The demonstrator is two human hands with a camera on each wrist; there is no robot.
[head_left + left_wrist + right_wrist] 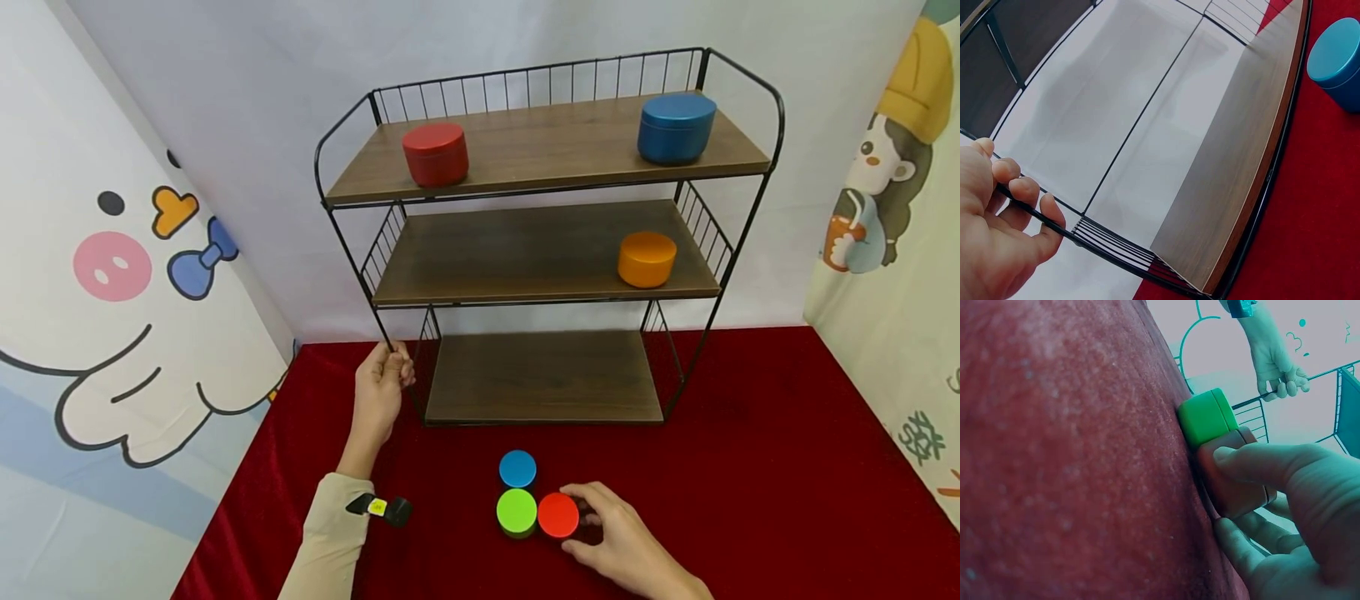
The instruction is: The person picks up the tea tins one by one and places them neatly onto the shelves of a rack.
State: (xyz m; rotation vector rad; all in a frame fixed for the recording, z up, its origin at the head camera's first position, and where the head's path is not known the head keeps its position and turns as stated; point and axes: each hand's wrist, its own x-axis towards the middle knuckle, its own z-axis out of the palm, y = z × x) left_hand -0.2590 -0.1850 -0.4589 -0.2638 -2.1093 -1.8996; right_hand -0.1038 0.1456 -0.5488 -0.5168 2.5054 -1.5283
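On the red cloth [757, 467], in front of the rack [517, 254], sits a small red tin [558, 515]: short, round, w/ a smooth, flat, bright lid (brownish in the R wrist view). R hand [615, 540] pinches it btwn thumb & fingers, just beside a green tin [517, 511]; small blue tin [517, 468] nr. L hand [381, 385] is curled round the rack's black post [347, 250].

left wrist: blue tin [1338, 61] edge-cropped | right wrist: red tin [1229, 487] partly behind right hand [1329, 497] | head: yellow label [377, 507] illegible
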